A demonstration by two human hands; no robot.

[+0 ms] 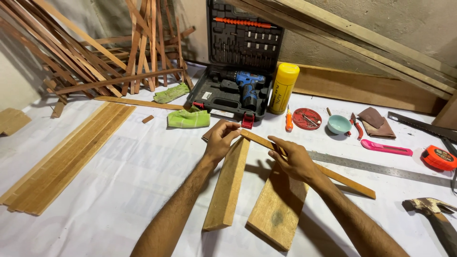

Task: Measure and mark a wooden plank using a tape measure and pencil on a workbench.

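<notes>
Both my hands hold one thin wooden strip that lies slantwise across two short planks. My left hand grips the strip's upper left end; my right hand presses on its middle. The strip's far end reaches down to the right onto the white sheet. The narrow left plank and the wider right plank lie side by side under the strip, a small gap between them.
An open drill case with a blue drill, a yellow can, a steel ruler, a pink knife, an orange tape measure, a hammer and a saw lie around. Flat slats are stacked left.
</notes>
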